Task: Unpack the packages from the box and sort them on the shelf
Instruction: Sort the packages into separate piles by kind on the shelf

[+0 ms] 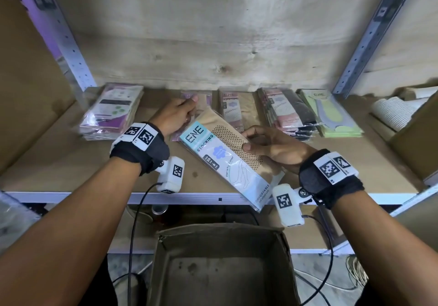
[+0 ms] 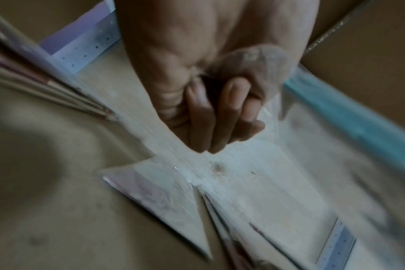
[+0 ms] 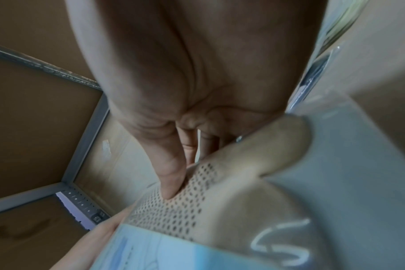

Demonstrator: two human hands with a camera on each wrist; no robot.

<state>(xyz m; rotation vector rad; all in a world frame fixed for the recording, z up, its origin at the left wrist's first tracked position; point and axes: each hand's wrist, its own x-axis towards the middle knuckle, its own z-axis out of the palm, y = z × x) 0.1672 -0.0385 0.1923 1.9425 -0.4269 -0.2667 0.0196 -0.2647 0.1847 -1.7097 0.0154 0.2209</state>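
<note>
While our right hand (image 1: 267,148) pinches the slick beige-and-blue plastic stocking packet (image 1: 227,161) over the brown shelf (image 1: 71,158) and our left hand (image 1: 176,116) curls round its far end, a loose grip could drop it into the open cardboard box (image 1: 220,265).
</note>
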